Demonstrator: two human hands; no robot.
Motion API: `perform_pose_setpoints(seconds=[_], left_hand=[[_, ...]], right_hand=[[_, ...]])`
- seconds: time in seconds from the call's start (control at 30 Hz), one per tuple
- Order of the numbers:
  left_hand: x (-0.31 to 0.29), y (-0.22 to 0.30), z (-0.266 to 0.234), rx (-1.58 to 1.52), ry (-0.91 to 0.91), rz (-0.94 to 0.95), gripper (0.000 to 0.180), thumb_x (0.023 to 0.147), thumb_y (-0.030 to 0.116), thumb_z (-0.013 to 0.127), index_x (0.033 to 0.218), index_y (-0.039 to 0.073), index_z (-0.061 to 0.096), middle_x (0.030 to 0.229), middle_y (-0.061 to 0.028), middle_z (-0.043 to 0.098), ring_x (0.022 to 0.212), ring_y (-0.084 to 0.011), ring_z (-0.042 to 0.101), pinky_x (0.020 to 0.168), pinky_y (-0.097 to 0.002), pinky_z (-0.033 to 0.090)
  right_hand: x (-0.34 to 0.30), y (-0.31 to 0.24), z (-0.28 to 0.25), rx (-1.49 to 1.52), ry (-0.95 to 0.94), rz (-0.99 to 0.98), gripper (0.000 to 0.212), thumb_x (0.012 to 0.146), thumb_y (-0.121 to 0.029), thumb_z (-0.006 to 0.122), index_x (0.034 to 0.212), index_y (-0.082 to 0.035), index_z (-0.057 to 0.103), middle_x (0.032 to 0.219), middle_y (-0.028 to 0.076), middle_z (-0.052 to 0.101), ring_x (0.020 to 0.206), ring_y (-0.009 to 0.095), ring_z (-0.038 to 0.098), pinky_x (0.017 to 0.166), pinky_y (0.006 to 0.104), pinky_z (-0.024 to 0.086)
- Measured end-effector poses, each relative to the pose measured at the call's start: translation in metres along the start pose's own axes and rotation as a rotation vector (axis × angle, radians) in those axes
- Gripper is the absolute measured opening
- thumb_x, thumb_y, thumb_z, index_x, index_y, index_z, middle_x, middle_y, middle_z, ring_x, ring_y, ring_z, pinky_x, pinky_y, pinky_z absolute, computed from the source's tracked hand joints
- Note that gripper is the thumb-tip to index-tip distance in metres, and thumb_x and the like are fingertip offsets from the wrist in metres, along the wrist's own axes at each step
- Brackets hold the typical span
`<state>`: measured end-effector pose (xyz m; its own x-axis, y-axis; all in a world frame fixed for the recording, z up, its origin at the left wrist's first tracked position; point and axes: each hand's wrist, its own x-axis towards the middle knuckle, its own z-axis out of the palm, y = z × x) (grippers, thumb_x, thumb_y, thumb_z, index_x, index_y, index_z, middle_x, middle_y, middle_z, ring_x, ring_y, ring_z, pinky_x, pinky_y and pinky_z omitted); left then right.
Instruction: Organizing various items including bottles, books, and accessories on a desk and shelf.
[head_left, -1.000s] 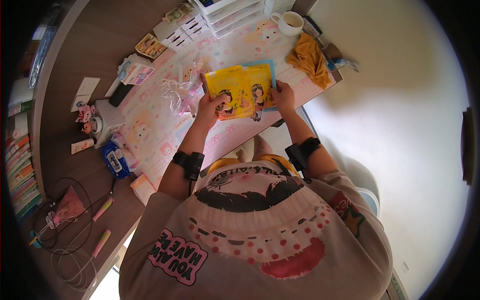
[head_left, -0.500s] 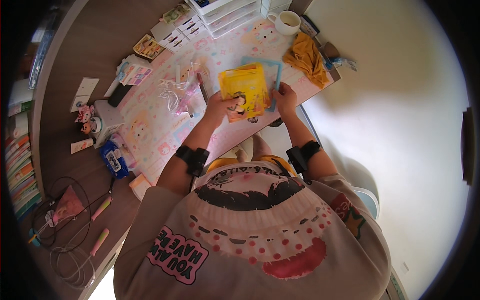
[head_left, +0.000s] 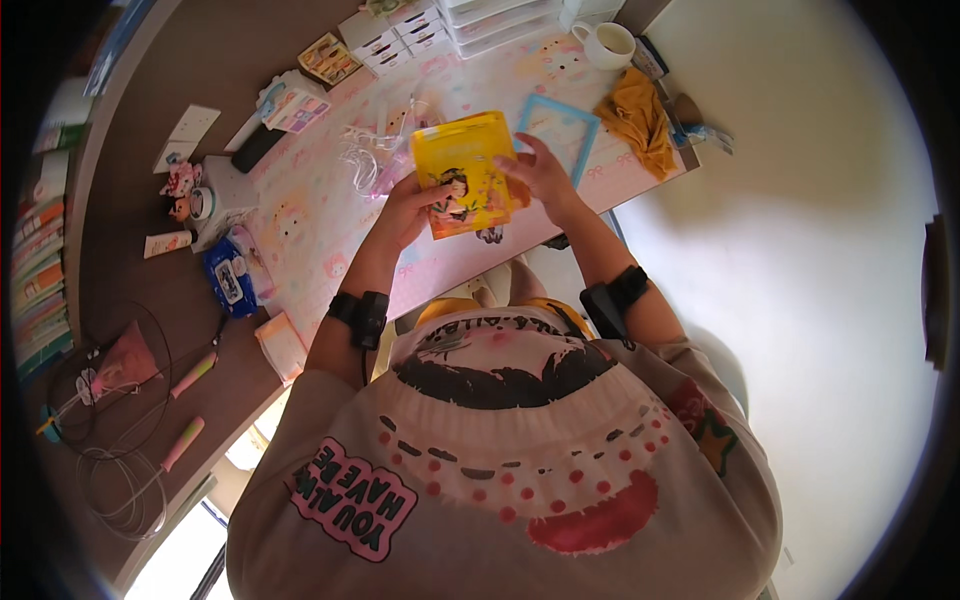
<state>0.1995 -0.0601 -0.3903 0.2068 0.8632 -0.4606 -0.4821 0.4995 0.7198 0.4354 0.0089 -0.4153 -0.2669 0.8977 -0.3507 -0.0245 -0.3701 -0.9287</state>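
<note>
A stack of flat yellow printed covers [head_left: 463,150] with a cartoon figure is held upright above the desk's front edge. Whether these are booklets or packets, I cannot tell. My left hand [head_left: 405,208] grips the lower left side, its thumb across the front. At the right edge, my right hand [head_left: 545,180] pinches the stack between thumb and fingers; some fingertips are hidden behind it. Beyond the right hand a light blue rectangular frame [head_left: 588,150] lies flat on the desk.
An orange cloth [head_left: 640,125] and a white mug [head_left: 608,45] sit at the far right. Clear plastic and cords [head_left: 365,160] lie left of the stack. White drawers [head_left: 405,40] line the back. A blue wipes pack [head_left: 230,275] stands at left, jump ropes [head_left: 185,440] nearer.
My right hand has left the blue frame and moved onto the stack's right edge. The fanned covers are now squared together, and the stack has shifted slightly left.
</note>
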Motion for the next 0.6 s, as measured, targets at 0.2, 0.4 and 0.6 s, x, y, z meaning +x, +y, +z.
perform_pose_setpoints(seconds=[0.2, 0.4, 0.6], left_hand=[[-0.028, 0.034, 0.029, 0.024, 0.065, -0.098, 0.033, 0.097, 0.017, 0.061, 0.125, 0.0, 0.056, 0.113, -0.0068, 0.065, 0.105, -0.0163, 0.062, 0.091, -0.0345, 0.051], [-0.042, 0.035, 0.02, 0.245, 0.125, -0.067, 0.032, 0.098, 0.019, 0.06, 0.125, 0.002, 0.057, 0.11, -0.0059, 0.065, 0.099, -0.0142, 0.064, 0.085, -0.0323, 0.053], [-0.052, 0.026, 0.005, 0.139, 0.173, 0.023, 0.028, 0.098, 0.018, 0.058, 0.122, 0.003, 0.057, 0.118, -0.0113, 0.066, 0.102, -0.0177, 0.066, 0.083, -0.0332, 0.055]], right_hand=[[-0.01, 0.007, 0.007, 0.496, -0.39, 0.326, 0.054, 0.086, -0.015, 0.074, 0.131, -0.001, 0.048, 0.117, 0.01, 0.065, 0.104, 0.021, 0.066, 0.09, 0.0342, 0.054], [-0.022, 0.015, 0.004, 0.776, -0.416, 0.34, 0.047, 0.09, -0.013, 0.068, 0.131, -0.004, 0.05, 0.125, 0.01, 0.061, 0.113, 0.024, 0.062, 0.098, 0.0398, 0.051], [-0.025, 0.028, -0.01, 0.831, -0.37, 0.307, 0.046, 0.09, -0.011, 0.066, 0.133, -0.004, 0.049, 0.126, 0.011, 0.061, 0.116, 0.027, 0.06, 0.1, 0.0449, 0.05]])
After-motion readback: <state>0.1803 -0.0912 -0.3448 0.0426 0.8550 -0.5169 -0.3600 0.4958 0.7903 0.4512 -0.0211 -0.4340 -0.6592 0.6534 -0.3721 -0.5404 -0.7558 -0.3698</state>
